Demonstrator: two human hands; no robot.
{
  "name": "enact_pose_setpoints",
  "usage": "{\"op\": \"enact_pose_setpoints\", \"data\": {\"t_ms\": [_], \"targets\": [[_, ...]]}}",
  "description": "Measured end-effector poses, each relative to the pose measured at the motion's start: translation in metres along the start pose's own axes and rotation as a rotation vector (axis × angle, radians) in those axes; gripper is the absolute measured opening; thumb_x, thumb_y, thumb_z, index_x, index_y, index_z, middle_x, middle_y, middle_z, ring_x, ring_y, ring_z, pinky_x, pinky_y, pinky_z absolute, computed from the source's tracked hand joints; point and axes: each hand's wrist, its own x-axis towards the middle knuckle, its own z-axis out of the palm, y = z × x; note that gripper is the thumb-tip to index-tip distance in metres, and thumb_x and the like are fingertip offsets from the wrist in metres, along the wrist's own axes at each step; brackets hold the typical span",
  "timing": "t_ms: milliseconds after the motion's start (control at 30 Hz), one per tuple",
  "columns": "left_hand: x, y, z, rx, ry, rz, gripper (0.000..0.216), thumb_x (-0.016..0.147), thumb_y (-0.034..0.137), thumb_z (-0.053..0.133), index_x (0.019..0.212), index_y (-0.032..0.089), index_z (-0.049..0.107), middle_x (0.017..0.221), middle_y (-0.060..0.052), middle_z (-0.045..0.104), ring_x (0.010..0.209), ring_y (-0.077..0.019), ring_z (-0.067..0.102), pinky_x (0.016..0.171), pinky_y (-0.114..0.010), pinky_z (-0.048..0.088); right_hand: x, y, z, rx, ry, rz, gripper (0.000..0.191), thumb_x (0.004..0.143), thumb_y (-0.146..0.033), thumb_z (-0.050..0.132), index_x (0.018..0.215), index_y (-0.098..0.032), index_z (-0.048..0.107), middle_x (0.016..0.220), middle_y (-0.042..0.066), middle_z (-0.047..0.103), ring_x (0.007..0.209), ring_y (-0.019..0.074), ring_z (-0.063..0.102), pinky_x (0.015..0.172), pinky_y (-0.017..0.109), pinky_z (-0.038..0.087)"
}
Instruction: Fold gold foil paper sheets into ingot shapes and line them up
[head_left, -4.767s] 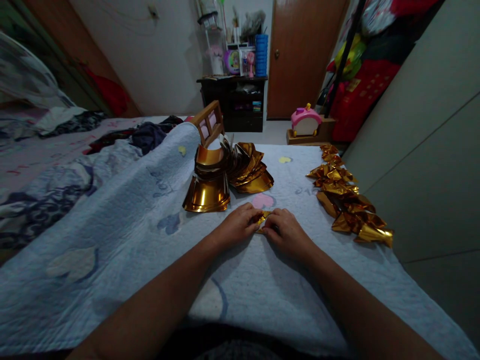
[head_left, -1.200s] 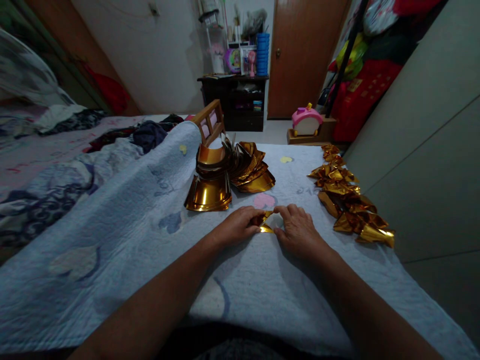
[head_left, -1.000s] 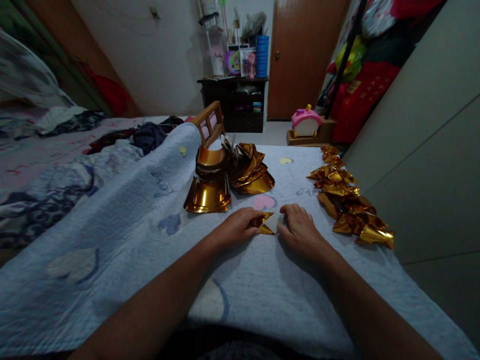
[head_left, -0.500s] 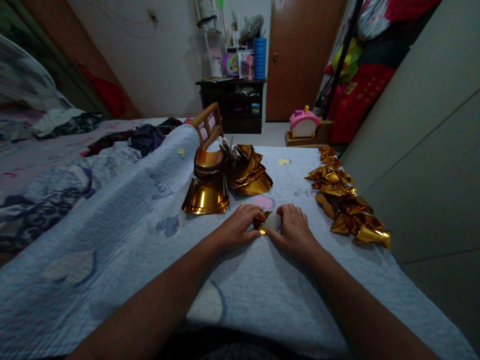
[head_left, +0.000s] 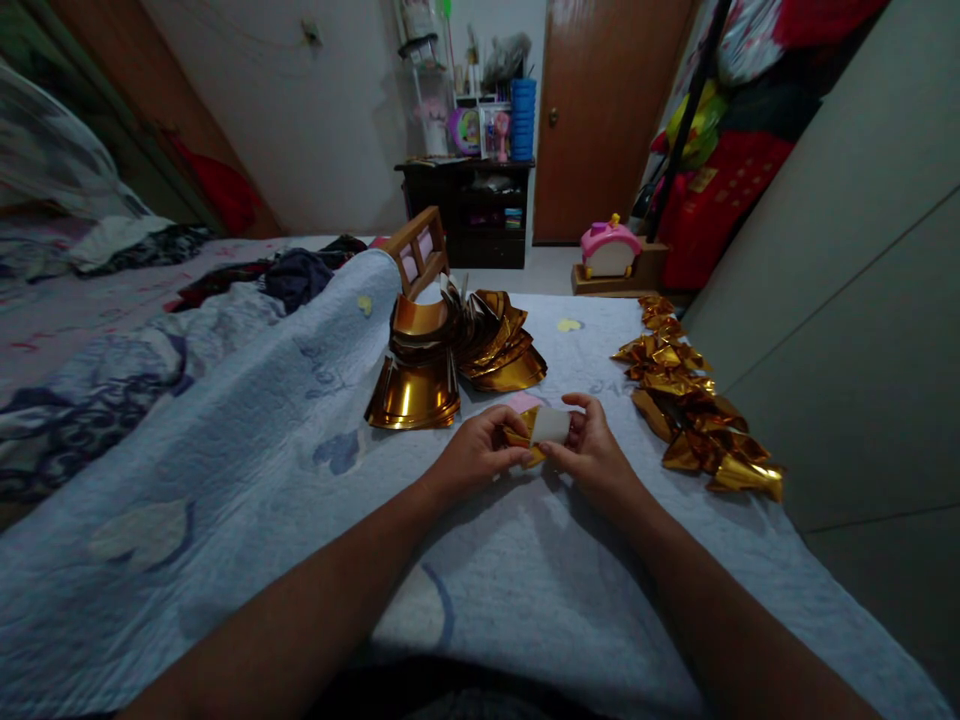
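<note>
My left hand (head_left: 474, 455) and my right hand (head_left: 594, 450) both pinch one small folded piece of gold paper (head_left: 541, 430), lifted a little above the pale blue quilt (head_left: 300, 420). Its white underside faces me and gold edges show on the left. Fingers of both hands are closed on it. A fanned stack of flat gold paper sheets (head_left: 442, 360) stands just beyond my left hand. A row of folded gold pieces (head_left: 694, 395) lies along the quilt's right side, beyond my right hand.
A wooden frame (head_left: 417, 250) sticks up behind the gold stack. Rumpled bedding and clothes (head_left: 135, 300) cover the left. A grey wall or cabinet panel (head_left: 847, 300) bounds the right. Far off stand a dark shelf unit (head_left: 480, 205), a pink toy (head_left: 609, 250) and a brown door (head_left: 600, 110).
The gold piece lay pressed on the quilt between my hands; now both hands have raised it slightly and turned its white side toward me.
</note>
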Motion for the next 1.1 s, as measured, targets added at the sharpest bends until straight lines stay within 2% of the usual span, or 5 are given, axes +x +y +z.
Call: {"op": "enact_pose_setpoints", "data": {"t_ms": [167, 467, 833, 967, 1100], "targets": [[0.0, 0.003, 0.006, -0.066, 0.098, 0.021, 0.027, 0.073, 0.028, 0.081, 0.085, 0.016, 0.059, 0.076, 0.001, 0.066, 0.066, -0.0115, 0.061, 0.064, -0.024, 0.048, -0.001, -0.002, 0.003, 0.266, -0.044, 0.155, 0.066, 0.065, -0.035, 0.086, 0.113, -0.026, 0.041, 0.091, 0.002, 0.07, 0.071, 0.0174, 0.065, 0.058, 0.027, 0.046], [-0.001, 0.003, 0.014, -0.027, 0.159, 0.033, 0.026, 0.075, 0.03, 0.078, 0.081, 0.018, 0.056, 0.068, 0.004, 0.059, 0.063, -0.0108, 0.057, 0.061, -0.023, 0.044, -0.003, -0.004, 0.006, 0.089, -0.115, 0.142, 0.035, 0.071, -0.035, 0.08, 0.098, -0.019, 0.063, 0.068, -0.003, 0.058, 0.055, 0.0104, 0.046, 0.05, 0.024, 0.034], [0.0, -0.004, 0.002, 0.209, 0.09, 0.184, 0.025, 0.077, 0.024, 0.078, 0.1, 0.02, 0.069, 0.106, -0.005, 0.062, 0.101, -0.0201, 0.062, 0.089, -0.034, 0.051, -0.004, -0.011, -0.003, 0.092, -0.246, 0.128, 0.044, 0.071, -0.033, 0.079, 0.108, -0.022, 0.058, 0.077, -0.001, 0.061, 0.058, 0.0112, 0.05, 0.05, 0.023, 0.037], [-0.001, -0.002, 0.003, 0.298, 0.049, 0.172, 0.023, 0.078, 0.021, 0.076, 0.1, 0.019, 0.071, 0.103, -0.005, 0.062, 0.099, -0.0201, 0.062, 0.089, -0.034, 0.05, -0.002, -0.003, -0.008, -0.041, -0.187, 0.081, 0.039, 0.073, -0.032, 0.074, 0.104, -0.023, 0.053, 0.082, 0.0, 0.062, 0.067, 0.0149, 0.056, 0.057, 0.026, 0.044], [-0.005, 0.0, 0.007, 0.456, 0.002, 0.156, 0.022, 0.08, 0.018, 0.074, 0.101, 0.019, 0.069, 0.101, -0.004, 0.062, 0.095, -0.0193, 0.061, 0.085, -0.032, 0.049, 0.0, 0.002, -0.012, -0.415, -0.067, -0.007, 0.041, 0.075, -0.029, 0.065, 0.114, -0.021, 0.051, 0.082, 0.0, 0.061, 0.073, 0.0188, 0.058, 0.063, 0.029, 0.044]]}}
